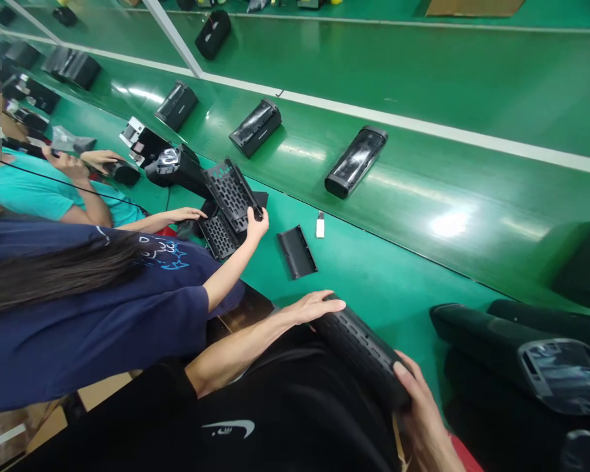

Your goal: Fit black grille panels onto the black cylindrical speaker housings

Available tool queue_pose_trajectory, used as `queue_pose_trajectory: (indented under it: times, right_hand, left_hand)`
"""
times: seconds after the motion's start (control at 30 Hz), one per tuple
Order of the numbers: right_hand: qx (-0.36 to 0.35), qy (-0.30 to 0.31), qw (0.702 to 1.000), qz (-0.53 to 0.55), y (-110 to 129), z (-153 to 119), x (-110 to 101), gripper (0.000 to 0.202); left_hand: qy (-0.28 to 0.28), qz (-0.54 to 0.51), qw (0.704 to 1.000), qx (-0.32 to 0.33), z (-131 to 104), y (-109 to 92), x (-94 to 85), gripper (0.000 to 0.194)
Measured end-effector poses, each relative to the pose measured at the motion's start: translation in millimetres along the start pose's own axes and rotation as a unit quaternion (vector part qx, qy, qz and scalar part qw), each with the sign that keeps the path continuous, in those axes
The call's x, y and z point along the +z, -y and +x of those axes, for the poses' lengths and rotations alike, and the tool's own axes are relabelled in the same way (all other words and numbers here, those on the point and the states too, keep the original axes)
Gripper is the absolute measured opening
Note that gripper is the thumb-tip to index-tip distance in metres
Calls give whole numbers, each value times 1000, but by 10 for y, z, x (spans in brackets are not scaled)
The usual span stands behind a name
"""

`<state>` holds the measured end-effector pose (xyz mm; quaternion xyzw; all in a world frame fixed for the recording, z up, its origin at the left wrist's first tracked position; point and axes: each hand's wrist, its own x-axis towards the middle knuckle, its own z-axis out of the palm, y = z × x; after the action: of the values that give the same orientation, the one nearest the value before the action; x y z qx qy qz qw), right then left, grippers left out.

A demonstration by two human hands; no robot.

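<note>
Between my two hands, close to my body, is a long black slotted speaker housing (pixel 361 341), tilted at the near edge of the green bench (pixel 373 269). My left hand (pixel 317 307) grips its far left end, thumb lying along the top. At the other end, my right hand (pixel 415 387) clasps the near right corner; part of those fingers is hidden beneath. A black curved panel (pixel 297 252) lies on the bench beyond my left hand. A small white-and-black piece (pixel 320 225) rests near that panel.
Left of me, a co-worker in navy holds a perforated black panel (pixel 232 193). Black speakers (pixel 356 162) lie on the green belt (pixel 423 183) behind the bench. Several large black speakers (pixel 521 347) stand to my right. Another person in teal sits farther left.
</note>
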<state>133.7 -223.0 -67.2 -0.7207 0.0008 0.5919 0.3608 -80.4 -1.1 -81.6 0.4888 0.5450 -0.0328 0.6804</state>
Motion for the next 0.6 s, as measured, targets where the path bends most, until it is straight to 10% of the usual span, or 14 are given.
queue_pose_trajectory:
  times: [0.1,0.3,0.6]
  right_hand:
    - [101,33,993,57,74,121,41,65]
    - [88,35,994,57,221,41,148,56]
    - [76,19,995,61,178,51,164,61]
  left_hand:
    - [8,-2,999,-53,83,-29,-20,41]
    - [-32,-46,995,-78,91,-92,6,25]
    - [-13,-38,998,-40,140,16,-8,47]
